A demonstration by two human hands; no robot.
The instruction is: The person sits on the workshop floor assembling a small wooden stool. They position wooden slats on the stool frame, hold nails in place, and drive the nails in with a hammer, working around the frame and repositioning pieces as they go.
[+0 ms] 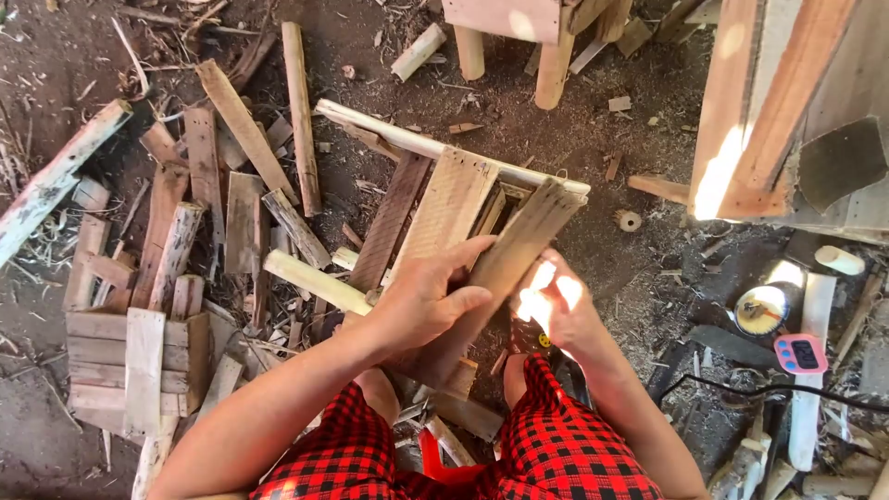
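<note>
Over bare dirt strewn with offcuts, we hold a weathered wooden slat [505, 268] at a slant, its upper end resting on the far rail of a small slatted frame [444, 199] that lies on the ground in front of our knees. Our left hand [421, 301] is closed around the slat near its lower half, fingers wrapped over its left edge and the thumb pressed across the face. Our right hand [560, 306] sits just beside the slat's right edge, low down; a patch of bright sun burns out the fingers, so we cannot tell whether it grips the wood or merely touches it. Under the slat, two other boards of the frame run side by side, a dark one on the left and a pale one next to it, both meeting a long pale rail at the top.

Our red-and-black checked shorts [556, 454] fill the bottom of the view. To the left lies a heap of short planks [139, 361], some stacked flat, others scattered at angles. To the right, near a larger wooden structure [769, 102], a round tape measure [761, 310] with a yellow face rests on the ground, and a small pink digital timer [800, 353] lies just below it, beside a black cable [741, 387].
</note>
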